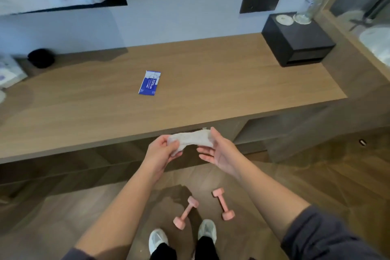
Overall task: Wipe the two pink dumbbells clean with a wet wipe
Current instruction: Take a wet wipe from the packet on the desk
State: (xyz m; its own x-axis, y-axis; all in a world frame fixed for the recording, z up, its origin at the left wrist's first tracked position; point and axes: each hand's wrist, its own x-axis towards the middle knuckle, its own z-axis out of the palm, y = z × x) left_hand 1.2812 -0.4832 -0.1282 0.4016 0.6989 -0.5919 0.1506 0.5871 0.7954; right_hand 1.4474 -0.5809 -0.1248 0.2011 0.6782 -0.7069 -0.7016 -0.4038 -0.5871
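Note:
Two pink dumbbells lie on the wooden floor by my feet, one (pixel 186 212) on the left and one (pixel 223 204) on the right, a little apart. In front of the desk edge I hold a white wet wipe (pixel 191 139) stretched between both hands. My left hand (pixel 162 152) pinches its left end with curled fingers. My right hand (pixel 219 149) holds the right end, thumb on top and the other fingers spread beneath. A blue and white wipe packet (pixel 149 83) lies flat on the desk.
The wooden desk (pixel 190 99) runs across the view. On it stand a black box (pixel 297 44) with a glass (pixel 309 9) at the right, and a black round object (pixel 41 58) at the left. My white shoes (pixel 206 231) stand next to the dumbbells.

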